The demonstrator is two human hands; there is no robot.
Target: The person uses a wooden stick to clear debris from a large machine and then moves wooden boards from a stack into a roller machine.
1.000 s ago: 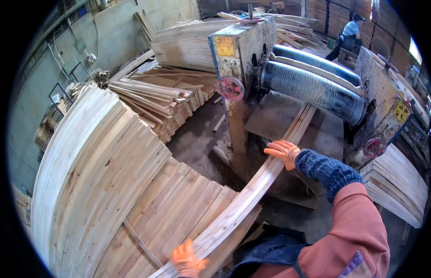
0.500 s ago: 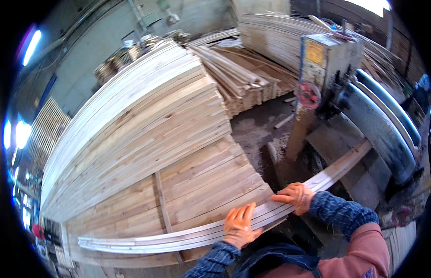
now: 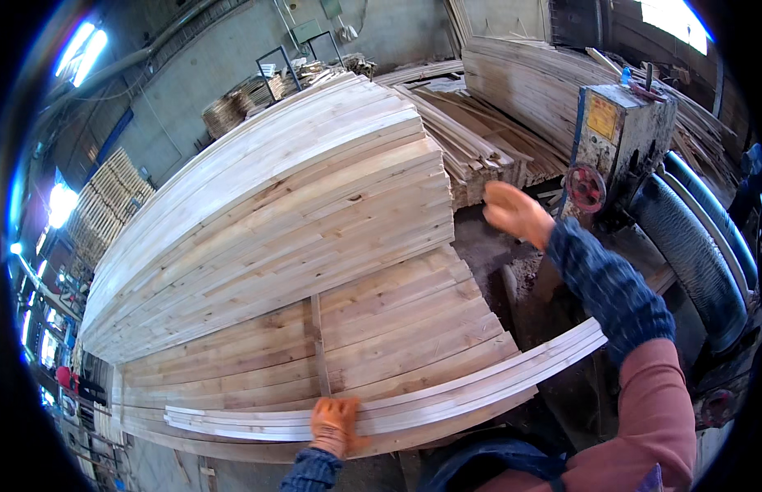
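Planks [image 3: 413, 402], a small bundle of long thin strips, lie along the near edge of the big board stack [image 3: 274, 221]. They look light but whippy, with rough splintery edges; a grip near the middle would balance them. The left hand [image 3: 336, 425], gloved in orange, presses flat on them there. The right hand [image 3: 516, 211] hangs in the air beyond the stack's right end, near the saw machine [image 3: 618, 148], blurred, so whether its fingers are spread I cannot tell. The bundle's right end passes behind the sleeve.
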